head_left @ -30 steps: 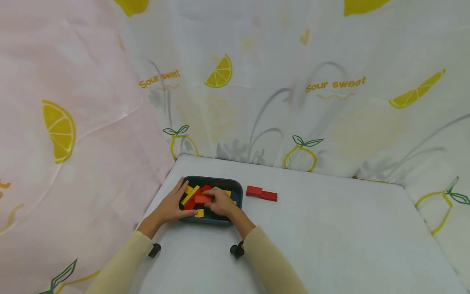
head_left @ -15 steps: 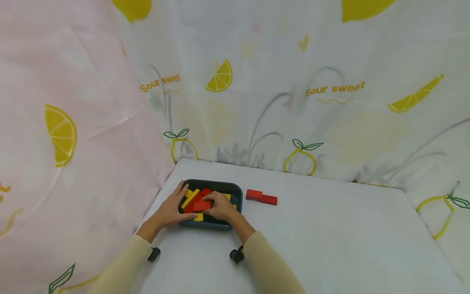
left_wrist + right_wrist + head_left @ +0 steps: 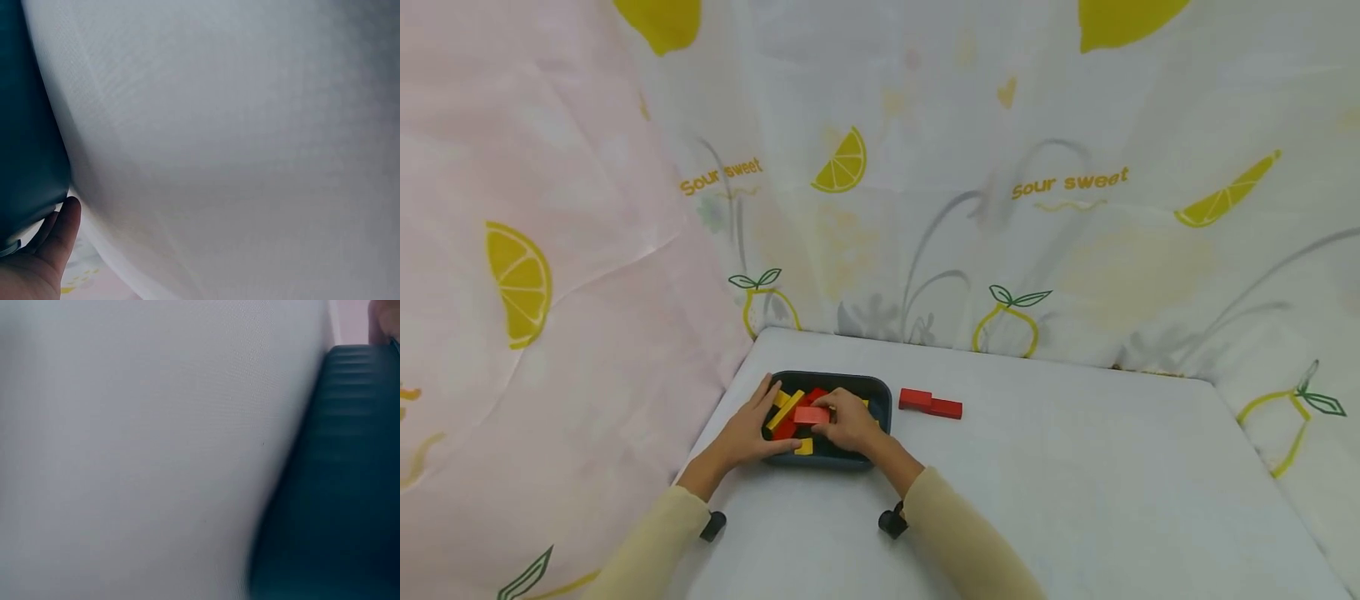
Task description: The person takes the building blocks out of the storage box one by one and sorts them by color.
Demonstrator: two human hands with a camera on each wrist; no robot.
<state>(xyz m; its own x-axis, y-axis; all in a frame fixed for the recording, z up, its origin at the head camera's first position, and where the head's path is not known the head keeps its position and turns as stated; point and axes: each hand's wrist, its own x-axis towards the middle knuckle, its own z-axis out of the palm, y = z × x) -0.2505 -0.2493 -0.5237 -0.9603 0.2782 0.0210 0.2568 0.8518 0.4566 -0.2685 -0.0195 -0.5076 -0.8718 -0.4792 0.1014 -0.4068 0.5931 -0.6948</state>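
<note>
A dark blue-green tray [image 3: 820, 463] sits on the table's left part with red and yellow blocks inside. My left hand [image 3: 743, 433] holds its left end, fingers along the side and thumb over the front rim beside a small yellow block [image 3: 804, 447]. In the left wrist view, fingers [image 3: 65, 228] press against the tray's outer wall [image 3: 25, 125]. Over the middle of the tray, my right hand [image 3: 853, 423] pinches a red block [image 3: 811, 415] at its right end. A long yellow block [image 3: 786, 410] leans across the others. The right wrist view shows mostly tray wall [image 3: 325, 500].
Right of the tray lie two red blocks, one [image 3: 916, 399] touching the other [image 3: 946, 408]. The white tabletop [image 3: 1075, 483] extends rightward. Printed cloth [image 3: 925, 208] hangs behind the table and at its left.
My right fingers have closed on the red block, which has tilted and risen slightly over the other blocks. My left hand stays at the tray. The head view has shifted a little.
</note>
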